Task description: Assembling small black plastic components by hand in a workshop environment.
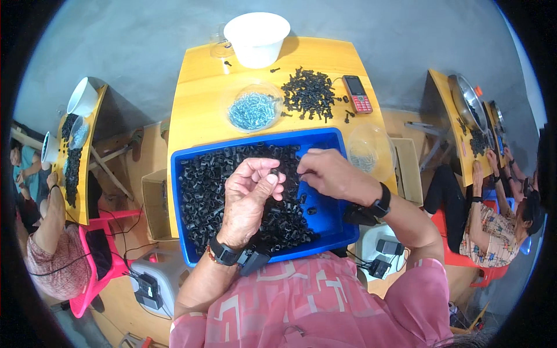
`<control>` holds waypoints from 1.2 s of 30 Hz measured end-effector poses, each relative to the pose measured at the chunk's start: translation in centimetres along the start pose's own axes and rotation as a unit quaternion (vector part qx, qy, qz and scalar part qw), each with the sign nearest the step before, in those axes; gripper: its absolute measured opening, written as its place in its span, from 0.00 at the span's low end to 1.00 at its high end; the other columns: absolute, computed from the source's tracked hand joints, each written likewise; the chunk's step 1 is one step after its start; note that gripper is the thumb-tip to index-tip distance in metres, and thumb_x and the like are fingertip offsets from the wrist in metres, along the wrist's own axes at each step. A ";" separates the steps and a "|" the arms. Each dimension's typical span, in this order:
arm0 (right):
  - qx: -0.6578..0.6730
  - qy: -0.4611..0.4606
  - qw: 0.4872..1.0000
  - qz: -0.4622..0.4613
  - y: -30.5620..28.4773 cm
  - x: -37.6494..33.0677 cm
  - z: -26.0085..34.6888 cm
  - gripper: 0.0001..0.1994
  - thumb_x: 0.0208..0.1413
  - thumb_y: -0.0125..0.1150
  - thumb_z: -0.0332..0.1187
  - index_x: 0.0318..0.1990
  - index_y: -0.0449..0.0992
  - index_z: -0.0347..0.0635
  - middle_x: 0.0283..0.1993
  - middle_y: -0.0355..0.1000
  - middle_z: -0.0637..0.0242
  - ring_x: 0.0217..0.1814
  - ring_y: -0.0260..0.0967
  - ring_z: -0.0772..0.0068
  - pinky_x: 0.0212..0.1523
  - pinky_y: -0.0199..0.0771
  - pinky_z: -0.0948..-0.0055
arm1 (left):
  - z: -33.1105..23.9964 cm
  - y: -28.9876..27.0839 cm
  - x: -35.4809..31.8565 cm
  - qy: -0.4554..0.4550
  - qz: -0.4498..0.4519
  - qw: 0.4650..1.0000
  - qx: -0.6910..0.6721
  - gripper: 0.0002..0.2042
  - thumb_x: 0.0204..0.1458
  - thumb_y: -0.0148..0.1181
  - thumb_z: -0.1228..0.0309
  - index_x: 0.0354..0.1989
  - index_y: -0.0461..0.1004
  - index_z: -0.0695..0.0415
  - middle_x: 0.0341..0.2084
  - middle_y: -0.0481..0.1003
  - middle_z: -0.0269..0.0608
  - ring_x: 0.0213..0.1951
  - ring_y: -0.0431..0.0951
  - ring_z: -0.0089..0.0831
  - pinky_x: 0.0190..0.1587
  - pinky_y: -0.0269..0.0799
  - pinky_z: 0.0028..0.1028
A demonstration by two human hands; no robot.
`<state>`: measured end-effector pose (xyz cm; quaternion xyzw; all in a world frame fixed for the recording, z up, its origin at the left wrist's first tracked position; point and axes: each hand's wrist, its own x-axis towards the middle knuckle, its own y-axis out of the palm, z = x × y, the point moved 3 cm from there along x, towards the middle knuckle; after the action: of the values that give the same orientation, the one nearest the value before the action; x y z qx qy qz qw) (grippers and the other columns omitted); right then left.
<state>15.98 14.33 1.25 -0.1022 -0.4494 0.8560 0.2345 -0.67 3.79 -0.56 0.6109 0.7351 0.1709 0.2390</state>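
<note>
My left hand (250, 194) is raised over a blue plastic tray (350, 229). Its thumb and fingers pinch a small black plastic part (275, 171). Just to the right, my right hand (332, 176) is closed with its fingertips pressed together, apart from the left hand. Whatever those fingertips hold is too small or hidden to make out. Many small black clip-like plastic parts (212, 174) fill the tray, heaped toward its left and middle. Both hands cover some of them.
Behind the tray, the yellow table (200, 87) bears a clear bowl of small bluish metal pieces (252, 111), a pile of black parts (307, 94), a red keypad phone (357, 94) and a white tub (256, 37). A clear container (364, 145) stands right. Other people work at both sides.
</note>
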 end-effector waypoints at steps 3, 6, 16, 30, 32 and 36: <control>0.246 0.073 0.965 -0.061 -1.3 -0.3 1.2 0.06 0.54 0.63 0.22 0.39 0.77 0.35 0.33 0.75 0.60 0.35 0.76 0.65 0.36 0.76 0.71 | -0.1 0.4 0.0 0.000 0.002 1.000 -0.004 0.10 0.58 0.59 0.78 0.48 0.73 0.62 0.35 0.78 0.40 0.33 0.78 0.22 0.35 0.77 0.21; 0.447 0.120 0.881 -0.100 -1.4 -0.2 1.3 0.06 0.57 0.62 0.23 0.41 0.78 0.35 0.32 0.76 0.68 0.34 0.75 0.77 0.36 0.76 0.78 | 0.3 0.1 -0.1 -0.011 0.004 1.000 0.004 0.09 0.58 0.60 0.78 0.47 0.74 0.62 0.35 0.79 0.42 0.33 0.78 0.22 0.35 0.78 0.22; 0.444 0.026 0.875 -0.190 1.1 0.7 2.2 0.06 0.56 0.64 0.21 0.40 0.78 0.34 0.38 0.75 0.68 0.38 0.74 0.81 0.38 0.75 0.81 | 0.7 -0.3 -0.1 -0.007 0.003 1.000 0.000 0.08 0.57 0.61 0.79 0.44 0.74 0.64 0.35 0.80 0.47 0.32 0.80 0.28 0.34 0.79 0.25; 0.308 -0.045 0.925 -0.219 1.3 0.5 2.3 0.06 0.52 0.67 0.21 0.38 0.80 0.38 0.39 0.75 0.63 0.41 0.74 0.77 0.39 0.76 0.79 | 1.0 -0.4 0.0 0.002 -0.015 1.000 0.002 0.06 0.56 0.61 0.81 0.41 0.74 0.63 0.33 0.80 0.45 0.31 0.80 0.28 0.32 0.80 0.26; 0.397 -0.027 0.891 -0.217 1.6 0.6 2.1 0.06 0.53 0.67 0.21 0.38 0.80 0.38 0.43 0.74 0.62 0.42 0.73 0.77 0.40 0.77 0.79 | 1.0 -0.4 0.0 0.013 -0.008 1.000 0.002 0.06 0.56 0.60 0.81 0.41 0.74 0.62 0.32 0.80 0.44 0.31 0.81 0.28 0.32 0.80 0.26; 0.435 -0.015 0.873 -0.220 2.1 0.6 1.9 0.06 0.53 0.67 0.21 0.39 0.80 0.37 0.46 0.73 0.61 0.43 0.73 0.78 0.41 0.77 0.79 | 1.2 -0.4 0.0 -0.001 0.001 1.000 -0.030 0.07 0.57 0.60 0.80 0.43 0.74 0.61 0.32 0.80 0.43 0.31 0.81 0.28 0.33 0.81 0.27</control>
<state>14.11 12.21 0.68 0.1246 -0.0462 0.8929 0.4303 -0.37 3.67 -1.76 0.6046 0.7288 0.1926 0.2572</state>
